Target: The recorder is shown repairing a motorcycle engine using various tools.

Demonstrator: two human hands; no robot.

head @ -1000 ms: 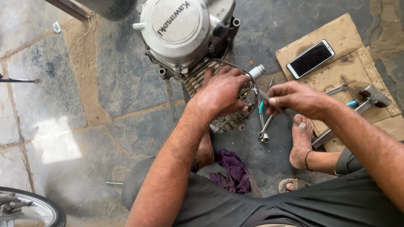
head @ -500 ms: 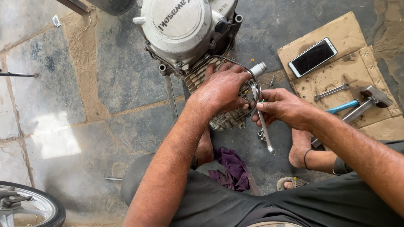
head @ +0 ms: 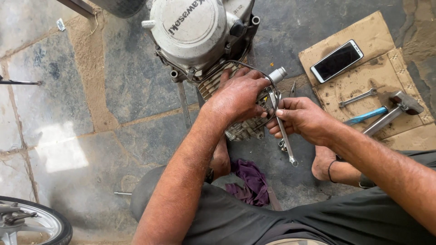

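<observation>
A grey motorcycle engine [head: 190, 31] lies on the stone floor in front of me. My left hand [head: 236, 97] rests on its finned cylinder block [head: 243, 129], fingers pressed against the metal. My right hand [head: 302, 120] grips a steel spanner [head: 284, 131] by its shaft, with the spanner's upper end set against the block near a black cable [head: 254, 70] and its white spark plug cap [head: 277, 74]. The spanner's lower end points down toward my foot.
Cardboard [head: 363, 31] at the right holds a phone [head: 336, 61], a second spanner [head: 358, 97], a blue-handled tool [head: 365, 116] and a hammer [head: 393, 113]. A purple rag [head: 250, 181] lies between my legs. A wheel [head: 32, 224] shows at the lower left.
My right hand has moved from the lower right up to the block, bringing the spanner from hanging low to set against the engine. My left hand stayed on the block.
</observation>
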